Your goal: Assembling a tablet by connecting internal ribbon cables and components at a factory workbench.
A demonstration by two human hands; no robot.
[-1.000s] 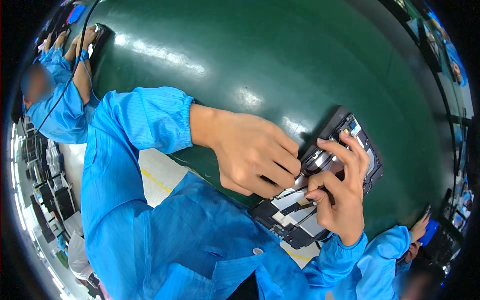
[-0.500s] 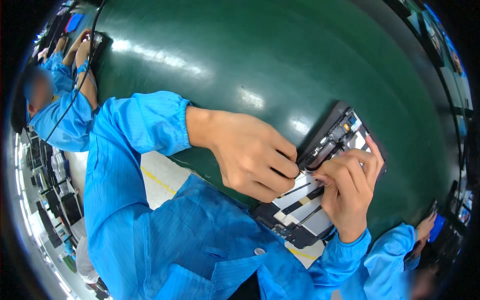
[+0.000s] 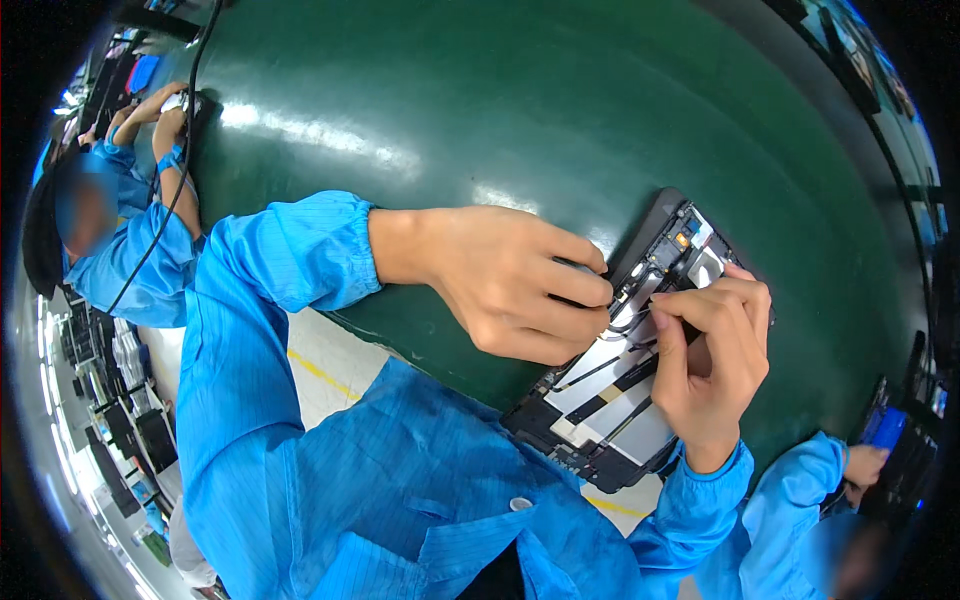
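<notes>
An opened tablet [image 3: 612, 412] lies at a slant in front of me, its black frame, silver panels, thin black cables and small circuit parts bare. My left hand [image 3: 525, 285] is at its left edge, fingers curled; the fingertips are mostly hidden, so what they grip cannot be made out. Over the tablet's upper middle, my right hand [image 3: 712, 350] has thumb and index finger pinched together near a thin dark cable. Whether that cable or some other small part is between them is too small to tell. The other right fingers are bent over the tablet's right side.
A green tabletop [image 3: 420, 110] stretches beyond the tablet. At the left, a person in a blue smock [image 3: 140, 250] works on a device, with a black cable [image 3: 188, 130] hanging across. Another person's blue sleeve [image 3: 790, 510] reaches in at lower right.
My right hand's pinch has moved up and slightly right, baring more of the silver panels. The left hand has shifted a little to the right along the tablet's edge.
</notes>
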